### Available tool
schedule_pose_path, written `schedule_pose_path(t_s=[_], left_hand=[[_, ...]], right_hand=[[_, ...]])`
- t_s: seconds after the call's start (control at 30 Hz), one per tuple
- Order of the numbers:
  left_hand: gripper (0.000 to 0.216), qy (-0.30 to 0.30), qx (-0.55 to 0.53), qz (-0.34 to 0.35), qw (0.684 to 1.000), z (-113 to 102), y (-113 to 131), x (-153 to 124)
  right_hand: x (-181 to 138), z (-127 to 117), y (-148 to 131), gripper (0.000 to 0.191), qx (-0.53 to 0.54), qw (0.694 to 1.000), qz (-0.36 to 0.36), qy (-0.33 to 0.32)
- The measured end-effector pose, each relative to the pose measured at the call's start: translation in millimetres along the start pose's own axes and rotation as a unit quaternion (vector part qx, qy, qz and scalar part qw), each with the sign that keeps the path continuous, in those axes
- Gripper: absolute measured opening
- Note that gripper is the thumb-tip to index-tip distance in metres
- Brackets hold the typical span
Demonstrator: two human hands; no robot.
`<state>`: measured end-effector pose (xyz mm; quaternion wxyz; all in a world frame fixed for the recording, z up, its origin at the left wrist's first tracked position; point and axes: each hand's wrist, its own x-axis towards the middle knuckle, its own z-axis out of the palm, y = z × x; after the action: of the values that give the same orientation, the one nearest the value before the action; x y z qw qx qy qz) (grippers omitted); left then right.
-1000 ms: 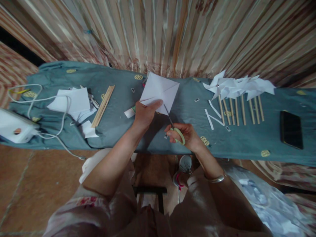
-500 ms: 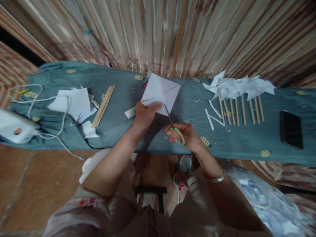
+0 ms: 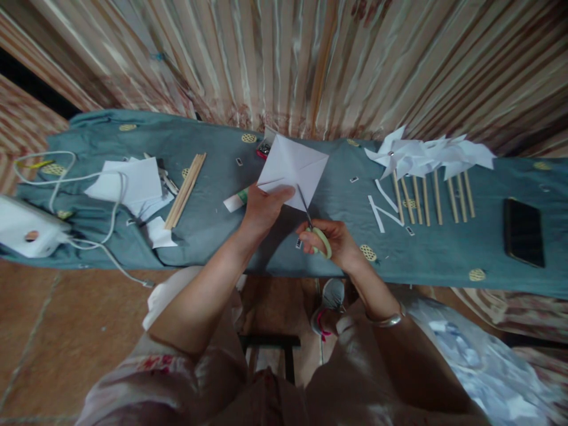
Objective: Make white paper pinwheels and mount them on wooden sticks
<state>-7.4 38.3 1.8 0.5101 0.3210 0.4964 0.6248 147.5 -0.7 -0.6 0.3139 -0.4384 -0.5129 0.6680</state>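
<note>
Paper square [image 3: 296, 167] pinched in L hand [image 3: 264, 209], scissors [image 3: 310, 221] gripped in R hand [image 3: 336, 244], over teal tablecloth [image 3: 213, 139], striped curtain [image 3: 310, 59] behind.

- white paper square [image 3: 293, 168]: matt, creased
- scissors [image 3: 313, 226]: thin metal blades, pale green plastic handles
- table cloth [image 3: 208, 201]: matt teal fabric, wrinkled
- sticks [image 3: 185, 190]: bare, pale wood
- phone [image 3: 523, 232]: glossy black
- curtain [image 3: 310, 59]: shiny striped cloth
</note>
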Motion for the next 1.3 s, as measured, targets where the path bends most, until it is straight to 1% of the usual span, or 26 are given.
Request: schedule_pose_path(t_s=[0.2, 0.43, 0.67, 0.77, 0.93, 1.3], left_hand=[[0.012, -0.003, -0.023, 0.009, 1.0, -0.6, -2.0, 0.9], [0.012, -0.019, 0.008, 0.012, 1.0, -1.2, -3.9, -0.7], [0.011, -0.02, 0.006, 0.01, 1.0, -0.6, -4.0, -0.8], [0.01, -0.019, 0.004, 0.005, 1.0, -0.5, -3.6, -1.3], [0.009, -0.034, 0.008, 0.006, 0.999, -2.0, -3.5, -2.7], [0.012, -0.031, -0.011, 0.006, 0.999, -2.4, -5.2, -0.8]], right_hand=[[1.1, 0.0, 0.6, 0.043, 0.006, 1.0, 0.005, 0.003], [0.5, -1.4, 1.9, 0.044, 0.008, 1.0, 0.002, 0.004], [0.8, -1.0, 1.0, 0.043, 0.022, 1.0, 0.009, 0.01], [1.1, -1.1, 1.1, 0.043, 0.017, 1.0, 0.01, 0.009], [1.0, -1.6, 1.3, 0.043, 0.005, 1.0, 0.004, 0.006], [1.1, -2.5, 0.6, 0.043, -0.004, 1.0, 0.003, 0.014]])
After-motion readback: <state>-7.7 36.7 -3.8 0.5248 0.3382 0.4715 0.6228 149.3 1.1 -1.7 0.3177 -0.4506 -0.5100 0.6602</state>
